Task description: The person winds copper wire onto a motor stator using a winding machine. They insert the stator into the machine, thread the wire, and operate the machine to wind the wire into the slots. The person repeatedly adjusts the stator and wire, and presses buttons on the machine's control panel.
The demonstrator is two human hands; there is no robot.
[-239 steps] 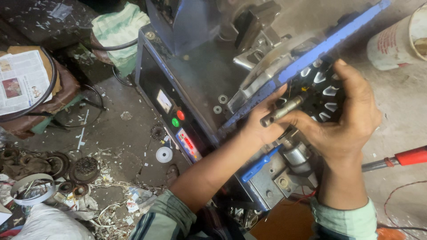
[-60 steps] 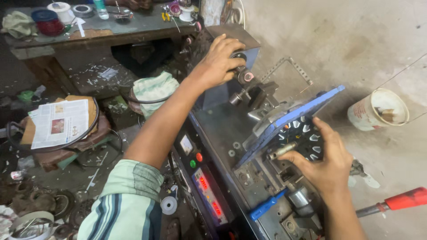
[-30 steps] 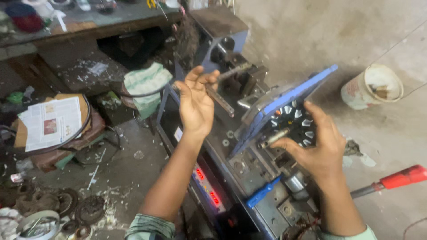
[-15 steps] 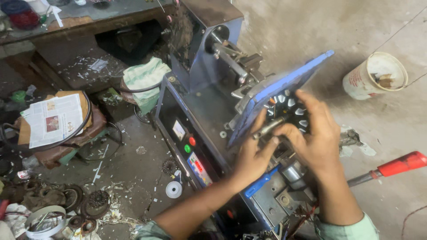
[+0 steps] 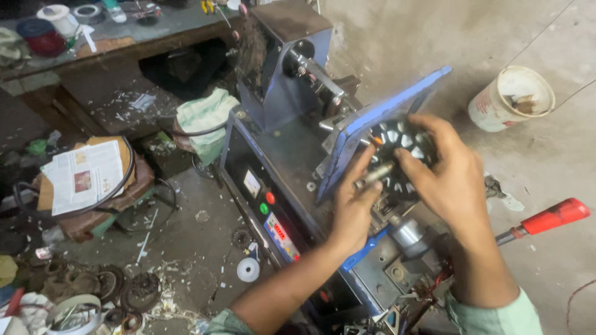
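Both hands meet at the round black metal stator core [image 5: 397, 158], a slotted disc with pale wedge-shaped teeth that sits at about 2 o'clock from the frame's centre, mounted against the tilted blue metal guard plate [image 5: 385, 121] of the grey-blue winding machine [image 5: 279, 142]. The right hand [image 5: 450, 180] wraps over the disc from 3 o'clock, fingers curled closed on its rim, seemingly to steady it on its mount. The left hand [image 5: 354, 208] comes in from 7 o'clock, its fingers pinched shut on the short dull steel shaft [image 5: 374, 175] that sticks out of the disc's centre. At 9 o'clock of the hands, the machine's dark control face carries 1 red round button [image 5: 270, 198] and 1 green round button [image 5: 264, 208]. A red-handled tool [image 5: 546, 219] lies on the rough concrete floor at 4 o'clock, and a stained white plastic bucket [image 5: 511, 99] stands at 2 o'clock.
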